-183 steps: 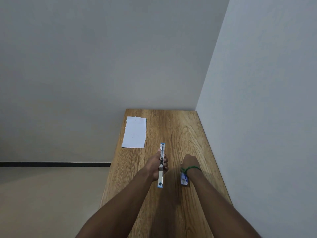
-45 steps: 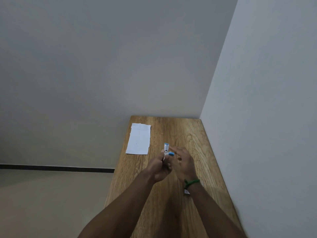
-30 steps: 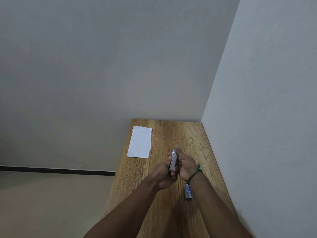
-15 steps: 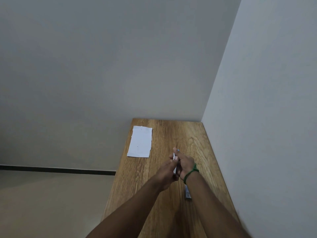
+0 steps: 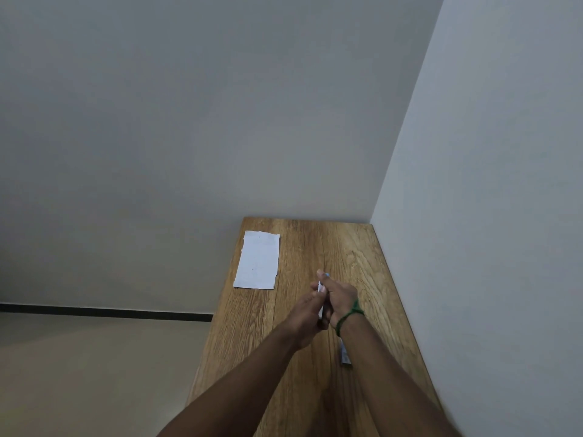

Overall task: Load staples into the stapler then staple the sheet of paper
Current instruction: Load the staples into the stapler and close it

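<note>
A small silver and blue stapler (image 5: 321, 294) is pressed between both my hands above the middle of the wooden table (image 5: 353, 247). My left hand (image 5: 307, 309) grips it from the left and my right hand (image 5: 340, 299), with a green band at the wrist, closes over it from the right; only a thin strip of the stapler shows. The white sheet of paper (image 5: 258, 260) lies flat at the table's far left, apart from my hands. A small blue and white staple box (image 5: 344, 354) rests on the table under my right forearm, partly hidden.
The table stands in a corner, with a wall along its far edge and another wall along its right edge (image 5: 473, 247). Its left edge drops to a beige floor (image 5: 94, 373).
Six seconds ago my left hand held the stapler opened out long and my right hand was at the staple box. Since then both hands have come together and closed over the stapler.
</note>
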